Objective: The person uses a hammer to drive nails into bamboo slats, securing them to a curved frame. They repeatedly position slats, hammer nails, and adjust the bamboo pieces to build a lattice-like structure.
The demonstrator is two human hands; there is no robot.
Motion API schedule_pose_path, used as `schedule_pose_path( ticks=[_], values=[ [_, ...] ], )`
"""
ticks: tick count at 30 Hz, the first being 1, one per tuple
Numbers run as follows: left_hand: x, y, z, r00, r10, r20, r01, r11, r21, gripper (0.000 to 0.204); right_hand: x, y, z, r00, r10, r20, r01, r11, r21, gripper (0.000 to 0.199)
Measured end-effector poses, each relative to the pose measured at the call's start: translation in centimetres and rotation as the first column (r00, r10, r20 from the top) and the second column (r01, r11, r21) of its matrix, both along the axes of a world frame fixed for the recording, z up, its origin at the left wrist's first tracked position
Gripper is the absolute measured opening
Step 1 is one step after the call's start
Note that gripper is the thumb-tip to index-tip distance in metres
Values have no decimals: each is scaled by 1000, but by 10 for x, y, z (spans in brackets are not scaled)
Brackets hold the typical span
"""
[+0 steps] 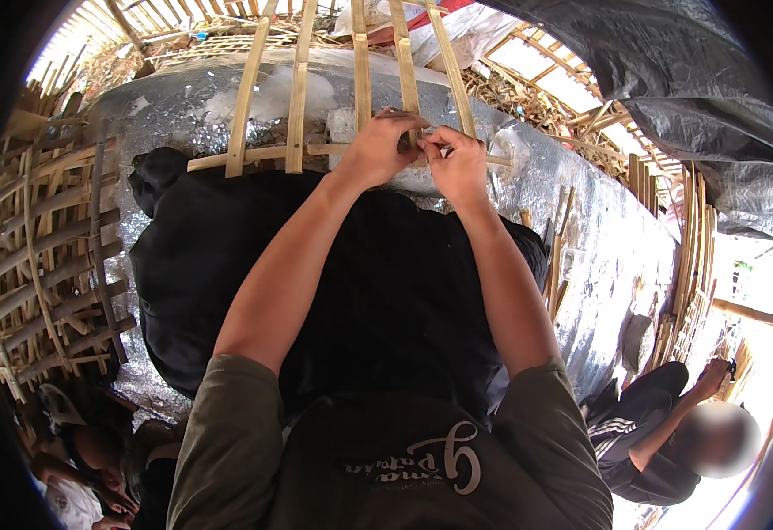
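Silver sheeting (612, 283) covers the floor, with a heap of wooden lattice panels (51, 265) at its left and a dark tarp (687, 97) hanging at upper right. Five bamboo slats (298, 84) fan away from the person, their near ends meeting a crosspiece (258, 156) just beyond the black cloth (360, 291) over the lap. Lying that way, the frame probably keeps its joints within easy reach. Both hands are at the near end of the fourth slat from the left. The left hand (379, 147) curls beside the joint, likely to steady it; the right hand (457, 165) has thumb and forefinger drawn close together, apparently for fine work. Whether anything sits between those fingertips, I cannot tell, nor how firmly the left fingers grip, since the hands hide most of the joint. The slats' far ends run out at the top edge. People (95, 468) at lower left are lost in shadow, and the dark thing held by the co-worker (647, 433) at right is too small to identify.
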State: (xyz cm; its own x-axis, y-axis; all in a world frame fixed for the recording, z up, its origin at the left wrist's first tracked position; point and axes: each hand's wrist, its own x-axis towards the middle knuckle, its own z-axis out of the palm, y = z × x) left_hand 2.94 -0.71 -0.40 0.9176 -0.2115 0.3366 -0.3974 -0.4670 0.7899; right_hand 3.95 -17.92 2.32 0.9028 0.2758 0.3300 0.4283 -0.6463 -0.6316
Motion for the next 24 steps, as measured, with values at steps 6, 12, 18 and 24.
schedule_pose_path(
  ticks=[6, 12, 18, 24],
  values=[
    [-2, -1, 8, 998, 24, -65, -26, 999, -25, 40, 0, -2, -6, 996, -4, 84, 10, 997, -70, 7],
    [-3, -3, 2, 994, 106, -19, -106, 994, -25, 33, -7, -2, 4, 988, 70, 138, -68, 997, -21, 21],
    [-1, -3, 3, 993, 90, -75, -92, 995, -25, 28, -5, -6, 1, 973, 82, 217, -65, 994, -83, 40],
    [2, -4, -6, 997, 80, -4, -80, 994, -78, 15, -5, -7, 3, 970, 86, 228, -66, 993, -96, 38]
  ],
)
